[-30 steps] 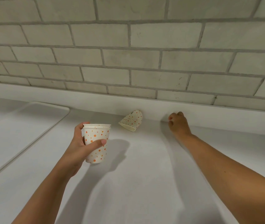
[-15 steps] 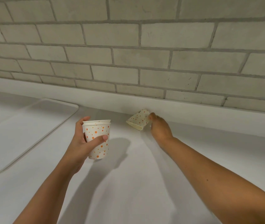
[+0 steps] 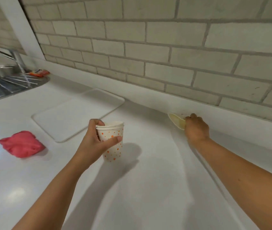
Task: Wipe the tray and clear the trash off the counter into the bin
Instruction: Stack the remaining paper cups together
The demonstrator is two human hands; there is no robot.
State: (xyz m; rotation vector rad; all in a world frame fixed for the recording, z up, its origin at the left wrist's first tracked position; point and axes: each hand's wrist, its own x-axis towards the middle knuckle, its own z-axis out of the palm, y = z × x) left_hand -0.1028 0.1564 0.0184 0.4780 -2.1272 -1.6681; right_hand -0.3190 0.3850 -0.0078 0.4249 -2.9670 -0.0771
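Observation:
My left hand point(image 3: 93, 143) grips an upright white paper cup with orange dots point(image 3: 113, 146), held just above the white counter point(image 3: 148, 188); a second rim shows nested inside it. My right hand point(image 3: 196, 128) is closed on a squashed paper cup point(image 3: 176, 121) lying against the low ledge under the brick wall; only its pale open mouth shows. The white tray point(image 3: 75, 117) lies flat on the counter to the left of both hands. A crumpled red cloth point(image 3: 21, 144) rests on the counter in front of the tray.
A steel sink with a ribbed drainboard point(image 3: 7, 83) and a tap point(image 3: 18, 61) sits at the far left. An orange wrapper point(image 3: 39, 73) lies on the drainboard's far edge. The brick wall and its white ledge point(image 3: 231, 123) bound the counter's back.
My right hand slid left along the ledge and closed on the squashed cup. The view swung left, bringing the red cloth and the sink into sight. My left hand keeps its cup.

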